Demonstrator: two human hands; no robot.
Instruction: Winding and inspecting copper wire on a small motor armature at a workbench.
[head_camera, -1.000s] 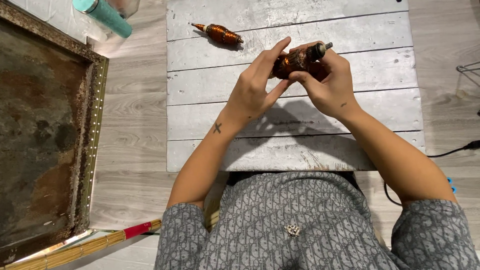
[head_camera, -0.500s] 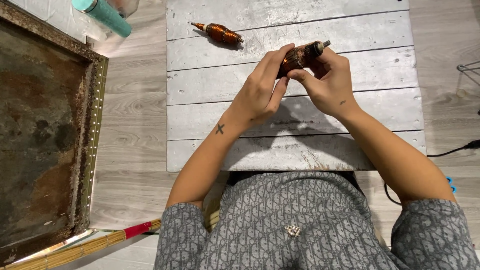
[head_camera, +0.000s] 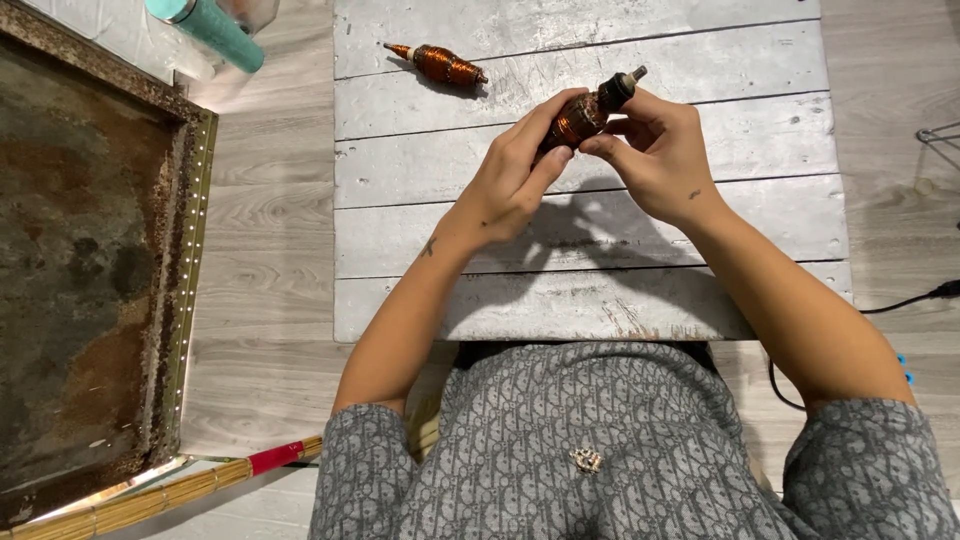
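Note:
I hold a small motor armature (head_camera: 583, 113) wound with copper wire above a grey wooden board (head_camera: 590, 220). My left hand (head_camera: 515, 175) grips its lower end with fingers wrapped around the copper winding. My right hand (head_camera: 655, 150) pinches the upper part, near the dark shaft end that points up and right. A second copper-wound armature (head_camera: 440, 64) lies on the board at the far left, apart from both hands.
A rusty framed metal panel (head_camera: 90, 260) lies on the floor to the left. A teal cylinder (head_camera: 205, 28) sits at the top left. A bamboo stick with a red band (head_camera: 200, 480) lies at the bottom left. A black cable (head_camera: 905, 300) runs at the right.
Both hands have turned the held armature a little, so its shaft end sits slightly higher and further right. The second armature has not moved.

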